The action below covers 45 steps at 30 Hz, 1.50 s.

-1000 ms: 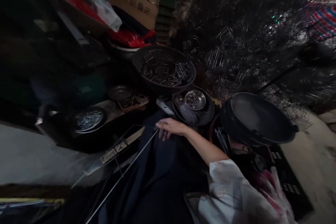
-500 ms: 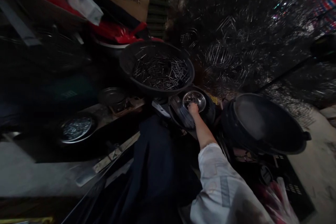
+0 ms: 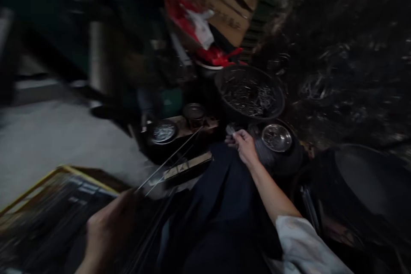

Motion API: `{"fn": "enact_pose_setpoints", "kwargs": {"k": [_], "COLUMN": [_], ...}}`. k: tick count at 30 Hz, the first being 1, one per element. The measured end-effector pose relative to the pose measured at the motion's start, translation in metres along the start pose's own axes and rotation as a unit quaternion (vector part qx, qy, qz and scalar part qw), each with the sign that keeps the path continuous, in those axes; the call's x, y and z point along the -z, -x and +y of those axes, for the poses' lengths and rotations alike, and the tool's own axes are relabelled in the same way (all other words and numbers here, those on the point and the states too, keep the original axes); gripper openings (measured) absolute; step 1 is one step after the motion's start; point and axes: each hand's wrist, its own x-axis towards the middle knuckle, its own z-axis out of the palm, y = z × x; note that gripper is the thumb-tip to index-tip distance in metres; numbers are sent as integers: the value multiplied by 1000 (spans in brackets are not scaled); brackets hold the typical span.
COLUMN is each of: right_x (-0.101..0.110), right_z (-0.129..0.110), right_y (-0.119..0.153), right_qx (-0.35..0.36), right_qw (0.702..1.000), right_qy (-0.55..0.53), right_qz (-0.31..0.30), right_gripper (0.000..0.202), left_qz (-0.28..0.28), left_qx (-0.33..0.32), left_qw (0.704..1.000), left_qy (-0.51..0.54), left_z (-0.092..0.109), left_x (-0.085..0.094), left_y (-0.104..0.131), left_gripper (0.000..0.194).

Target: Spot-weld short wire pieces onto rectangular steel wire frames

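Note:
At the lower left, my left hand (image 3: pixel 111 222) is closed around thin metal rods (image 3: pixel 170 157) that stick out up and to the right; motion blurs it. My right hand (image 3: pixel 244 144) is near the middle, fingers pinched on a small greyish object (image 3: pixel 230 129) that is too blurred to identify. Just right of that hand, a shiny metal bowl (image 3: pixel 276 138) holds small pieces. Behind it stands a large dark basin (image 3: pixel 282 102) of thin metal pieces.
At the left are a yellow-rimmed crate (image 3: pixel 66 168) with dark contents and a round dish (image 3: pixel 164 132) of small shiny pieces. Cardboard (image 3: pixel 224 4) and red plastic (image 3: pixel 218 56) lie at the back. A large dark tub (image 3: pixel 362 180) is at the right, below tangled wire (image 3: pixel 346 77).
The view has turned left. My right hand has left the metal bowl and moved left of it, pinching something. My left hand has come into view with thin rods in it.

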Motion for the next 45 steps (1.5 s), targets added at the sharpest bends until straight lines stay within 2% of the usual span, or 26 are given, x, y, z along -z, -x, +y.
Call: {"fn": "enact_pose_setpoints", "kwargs": {"k": [3,6,9,12,18,22,33,39,45], "right_x": [-93,-160,-200,-222,-245,-252,-258,-260,-260], "right_z": [25,43,49,47,46,45,38,33,34], "right_y": [25,39,48,57,69,70,69,68,62], "right_qx": [-86,-129,-130,-119,-104,-88,-76,-75,-74], "right_qw": [993,983,978,978,981,982,981,981,982], "right_qy": [-53,-96,-126,-133,-125,-121,-139,-141,-138], "right_qz": [-66,-88,-102,-110,-110,-114,-116,-112,-107], "right_gripper": [30,27,25,25,25,25,20,20,22], "left_qz": [34,50,60,74,119,120,112,122,121], "left_qx": [-33,-10,27,41,4,3,-15,2,5], "left_qw": [999,999,997,995,991,989,991,989,989], "left_qy": [-9,15,32,44,66,84,74,88,81], "left_z": [-14,-18,-25,-34,-48,-53,-54,-51,-52], "left_x": [14,23,31,38,47,50,48,49,49], "left_y": [9,16,24,30,34,34,30,28,22], "left_gripper": [39,32,32,35,30,27,30,22,25]}}
